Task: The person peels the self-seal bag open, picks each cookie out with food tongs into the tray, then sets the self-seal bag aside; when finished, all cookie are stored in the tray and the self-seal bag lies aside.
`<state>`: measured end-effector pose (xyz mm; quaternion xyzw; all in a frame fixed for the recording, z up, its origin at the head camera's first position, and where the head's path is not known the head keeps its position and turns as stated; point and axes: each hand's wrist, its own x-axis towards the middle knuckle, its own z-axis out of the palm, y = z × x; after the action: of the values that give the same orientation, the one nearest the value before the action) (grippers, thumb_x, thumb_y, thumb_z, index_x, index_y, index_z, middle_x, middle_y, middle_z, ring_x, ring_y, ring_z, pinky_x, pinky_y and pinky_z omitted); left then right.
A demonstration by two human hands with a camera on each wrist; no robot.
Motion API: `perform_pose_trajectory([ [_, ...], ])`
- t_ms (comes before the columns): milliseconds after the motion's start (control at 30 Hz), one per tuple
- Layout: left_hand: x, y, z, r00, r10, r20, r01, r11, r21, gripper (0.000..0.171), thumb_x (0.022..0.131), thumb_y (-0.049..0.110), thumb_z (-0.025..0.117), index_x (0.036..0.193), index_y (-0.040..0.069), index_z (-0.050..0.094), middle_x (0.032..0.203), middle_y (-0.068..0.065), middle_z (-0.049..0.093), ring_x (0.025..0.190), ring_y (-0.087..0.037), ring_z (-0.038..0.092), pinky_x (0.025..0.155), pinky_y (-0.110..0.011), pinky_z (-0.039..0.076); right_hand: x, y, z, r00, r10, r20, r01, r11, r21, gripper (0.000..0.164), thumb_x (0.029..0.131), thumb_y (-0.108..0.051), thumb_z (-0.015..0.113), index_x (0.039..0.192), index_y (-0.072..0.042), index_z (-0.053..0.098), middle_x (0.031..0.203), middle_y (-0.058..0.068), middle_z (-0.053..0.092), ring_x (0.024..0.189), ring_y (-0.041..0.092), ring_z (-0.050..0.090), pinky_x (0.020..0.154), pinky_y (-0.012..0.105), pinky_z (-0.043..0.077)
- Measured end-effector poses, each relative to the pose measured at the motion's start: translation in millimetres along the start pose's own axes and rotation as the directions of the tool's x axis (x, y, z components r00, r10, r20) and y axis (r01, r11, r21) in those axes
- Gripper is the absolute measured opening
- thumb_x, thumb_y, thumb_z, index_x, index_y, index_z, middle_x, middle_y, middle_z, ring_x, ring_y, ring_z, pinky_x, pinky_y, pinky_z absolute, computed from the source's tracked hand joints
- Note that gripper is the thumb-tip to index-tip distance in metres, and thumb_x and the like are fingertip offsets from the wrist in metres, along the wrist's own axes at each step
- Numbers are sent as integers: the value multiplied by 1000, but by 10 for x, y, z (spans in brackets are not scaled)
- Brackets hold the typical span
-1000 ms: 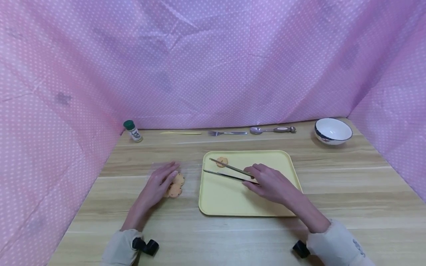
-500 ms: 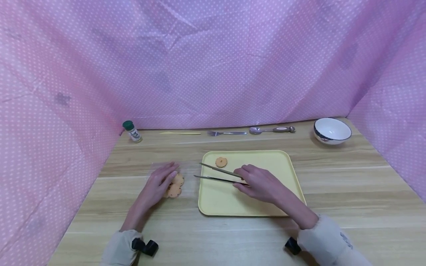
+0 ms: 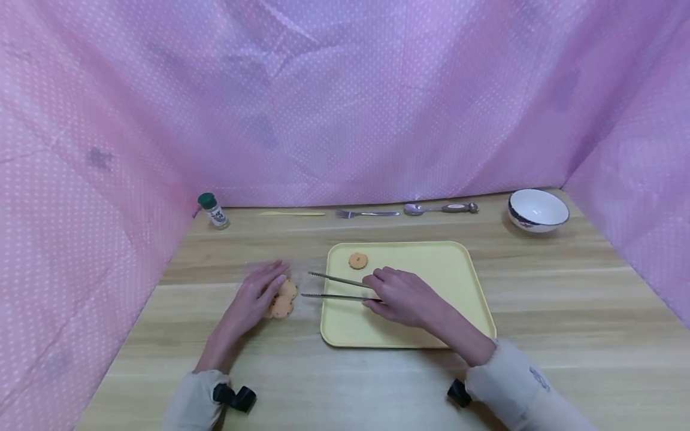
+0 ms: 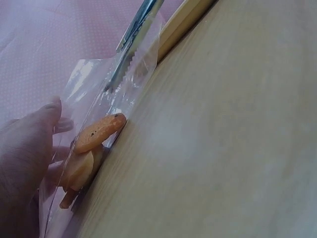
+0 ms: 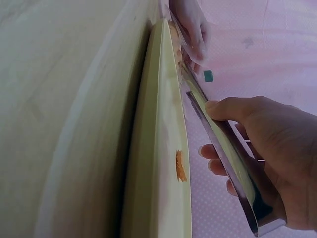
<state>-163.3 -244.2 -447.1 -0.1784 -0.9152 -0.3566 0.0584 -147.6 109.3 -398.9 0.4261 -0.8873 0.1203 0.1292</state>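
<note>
A clear plastic bag point(image 3: 309, 264) with several round speckled cookies point(image 3: 283, 306) inside lies left of the tray. My left hand point(image 3: 252, 299) holds the bag's left side, its fingers showing through the film in the left wrist view, partly covering the cookies point(image 4: 99, 134). Metal tongs point(image 3: 339, 297) are gripped in my right hand point(image 3: 404, 297) above the yellow tray point(image 3: 409, 335). Their arms are spread, with nothing between them. The tips reach past the tray's left edge to the bag's mouth point(image 4: 143, 64). One cookie point(image 3: 358, 260) rests at the tray's far left corner.
Along the table's back edge lie a yellow knife point(image 3: 291, 214), a fork point(image 3: 368, 214) and a spoon point(image 3: 441, 208). A green-capped seasoning jar point(image 3: 213, 211) stands at the back left, a white bowl point(image 3: 538, 211) at the back right. Pink dotted cloth point(image 3: 345, 108) hangs behind.
My right hand has moved left with the tongs, away from the cookie on the tray and toward the bag. The left hand has stayed in place.
</note>
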Motion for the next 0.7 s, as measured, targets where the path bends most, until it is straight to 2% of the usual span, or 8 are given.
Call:
perform_pose_trajectory([
  [367,20,-21,-12,1000,30,-4,-30,1000,-7,41,111,26,51,145,3,59,154,-22,48,144,-43,41,118,-63,28,67,-37,33,1000,3,27,-1,998,-56,27,93,-26,80,109,-6,71,88,4,65,78,19,63,63,31,55],
  [700,11,-6,2,1000,17,-3,-17,1000,-11,41,111,26,52,144,3,60,154,-23,48,144,-43,41,118,-63,27,124,-58,21,1000,-17,24,20,992,-126,26,93,-28,80,107,-7,72,88,4,66,77,20,62,64,31,55],
])
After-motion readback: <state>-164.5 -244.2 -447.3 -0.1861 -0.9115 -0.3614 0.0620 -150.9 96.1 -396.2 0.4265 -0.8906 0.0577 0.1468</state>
